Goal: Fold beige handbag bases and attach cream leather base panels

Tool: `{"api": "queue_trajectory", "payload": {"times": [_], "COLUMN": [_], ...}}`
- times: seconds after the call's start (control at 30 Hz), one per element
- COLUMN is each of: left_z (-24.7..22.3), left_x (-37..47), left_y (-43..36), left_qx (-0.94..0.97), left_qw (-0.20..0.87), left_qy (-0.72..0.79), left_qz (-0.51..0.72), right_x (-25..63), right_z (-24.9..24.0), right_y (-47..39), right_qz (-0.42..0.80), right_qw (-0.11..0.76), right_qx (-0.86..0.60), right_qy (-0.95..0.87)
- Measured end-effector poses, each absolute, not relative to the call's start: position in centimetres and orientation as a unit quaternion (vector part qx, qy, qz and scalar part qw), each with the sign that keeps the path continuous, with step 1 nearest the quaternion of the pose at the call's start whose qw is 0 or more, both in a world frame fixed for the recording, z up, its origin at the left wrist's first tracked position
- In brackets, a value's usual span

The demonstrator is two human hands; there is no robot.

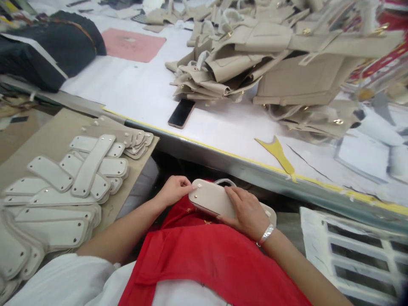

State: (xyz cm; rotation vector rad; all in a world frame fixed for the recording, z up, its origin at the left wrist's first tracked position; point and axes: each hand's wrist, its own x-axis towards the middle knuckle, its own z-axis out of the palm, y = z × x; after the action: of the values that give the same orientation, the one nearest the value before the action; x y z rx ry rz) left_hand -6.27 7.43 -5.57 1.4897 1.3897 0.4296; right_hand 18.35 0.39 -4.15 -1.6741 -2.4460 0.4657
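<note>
On my lap lies a beige handbag (212, 197), its long rounded base facing up. A metal stud and a small white tab (199, 185) show at the base's left end, and another white tab shows near its right end. My right hand (248, 208) grips the bag across its right half, fingers over the top and thumb along the near edge. My left hand (174, 190) is closed in a pinch at the left end, close to the white tab; what its fingertips hold is too small to make out. A clear handle (225, 182) arches behind the bag.
Pale base panels with studs (92, 165) lie piled on a board (68, 121) at left. Across the white table are stacked beige bags (296, 76), a phone (181, 114), a yellow forked tool (276, 154) and a pink sheet (132, 44). A white slatted crate (357, 250) stands at right.
</note>
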Motion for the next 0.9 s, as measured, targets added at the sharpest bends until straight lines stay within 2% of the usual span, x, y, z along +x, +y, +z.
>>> {"api": "queue_trajectory", "payload": {"times": [0.27, 0.5, 0.7, 0.9], "left_z": [-5.7, -5.5, -5.7, -5.9], "left_x": [-6.7, -6.7, -6.8, -6.8], "left_y": [8.3, 8.7, 8.2, 8.2], "left_qx": [0.604, 0.617, 0.668, 0.627], "left_qw": [0.556, 0.558, 0.503, 0.538], "left_qy": [0.54, 0.526, 0.518, 0.529], "left_qz": [0.184, 0.176, 0.179, 0.195], "right_x": [12.5, 12.8, 11.8, 10.2], "right_z": [-4.6, -5.1, -4.8, -4.8], "right_y": [3.3, 3.2, 3.2, 3.6], "right_qz": [0.165, 0.151, 0.134, 0.134], "right_qw": [0.078, 0.084, 0.084, 0.067], "right_qx": [-0.529, -0.522, -0.548, -0.578], "right_qy": [-0.828, -0.835, -0.821, -0.802]}}
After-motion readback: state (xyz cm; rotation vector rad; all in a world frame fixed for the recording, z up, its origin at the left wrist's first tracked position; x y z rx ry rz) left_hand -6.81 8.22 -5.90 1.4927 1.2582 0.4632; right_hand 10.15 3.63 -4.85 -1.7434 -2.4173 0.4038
